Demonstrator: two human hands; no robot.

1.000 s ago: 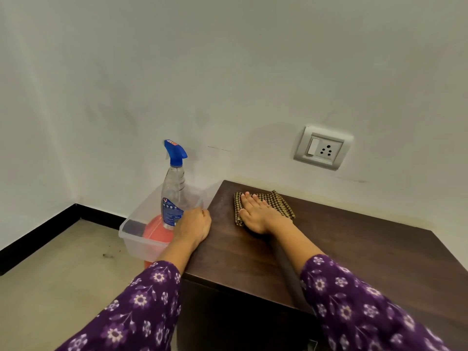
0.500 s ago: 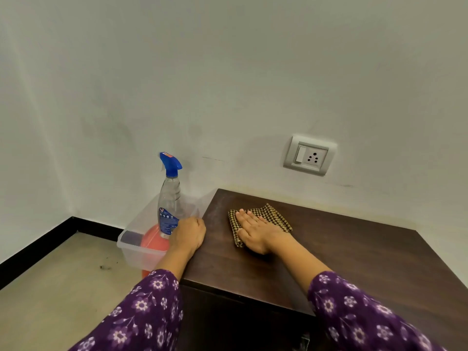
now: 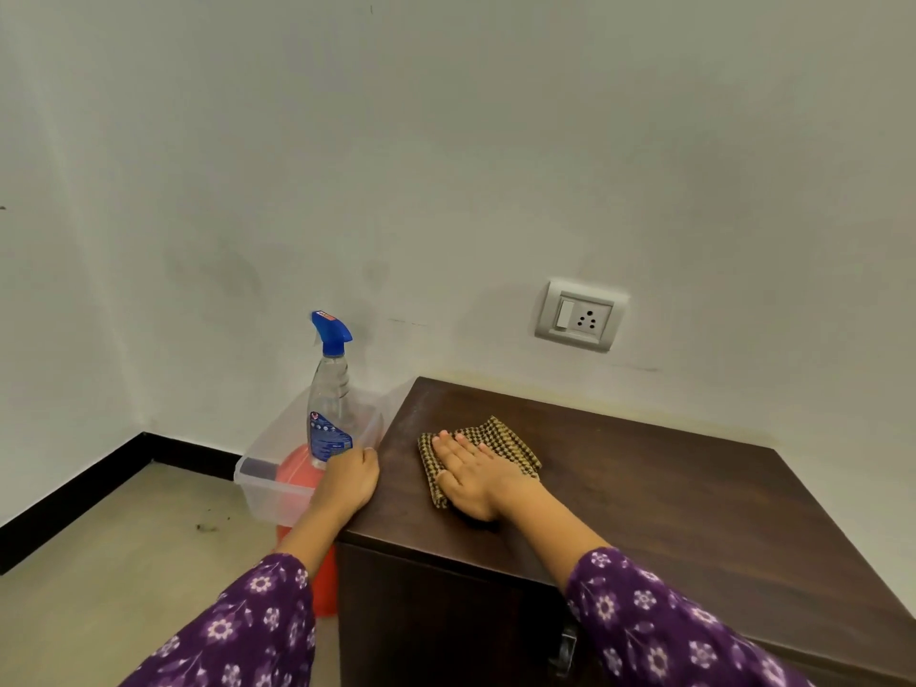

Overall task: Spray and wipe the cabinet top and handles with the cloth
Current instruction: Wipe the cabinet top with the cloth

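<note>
- The right hand (image 3: 471, 480) lies flat with its fingers straight, pressing the checked cloth (image 3: 505, 438) onto the cabinet top (image 3: 644, 488). The cloth is bunched under the palm and could skid or streak rather than wipe.
- The left hand (image 3: 349, 480) rests at the top's near-left edge with its fingers hidden, so I cannot tell whether it grips anything.
- The spray bottle (image 3: 328, 399) stands just beyond the left hand's knuckles in a clear tub (image 3: 262, 483) — a careless nudge from that hand could topple it.

right hand (image 3: 471, 480) has slid the cloth (image 3: 500, 441) nearer, seemingly slightly leftward.
</note>
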